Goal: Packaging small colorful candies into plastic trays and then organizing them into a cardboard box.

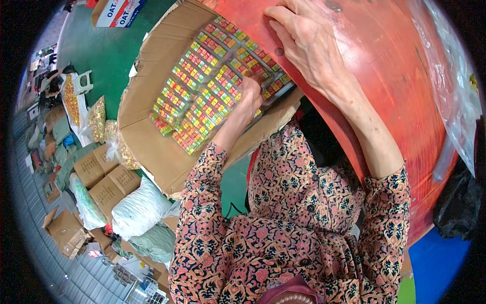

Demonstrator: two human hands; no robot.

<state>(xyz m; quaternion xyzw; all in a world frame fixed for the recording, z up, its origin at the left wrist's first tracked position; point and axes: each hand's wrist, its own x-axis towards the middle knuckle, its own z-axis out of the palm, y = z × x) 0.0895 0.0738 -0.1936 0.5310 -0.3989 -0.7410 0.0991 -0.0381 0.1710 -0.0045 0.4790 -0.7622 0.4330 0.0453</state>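
Observation:
A large open cardboard box (152,66) stands at my left, against the table edge. Inside lie clear-wrapped packs of small red, yellow and green packets (195,119), set in rows. My left hand (250,95) reaches down into the box, its fingers bent round the edge of one pack near the table side. That hand is slightly blurred and its fingertips are partly hidden. My right hand (306,43) rests on the red table (390,66) near its edge, fingers loosely bent and a little apart, with nothing visible in them. The picture's top edge cuts part of it off.
Clear plastic sheeting (448,66) lies along the table's right side, with a black bag (458,202) below. Left of the box stand clear bags of colourful small goods (97,119), closed cartons (114,187) and a stuffed white sack (142,207). Green floor (101,55) shows beyond.

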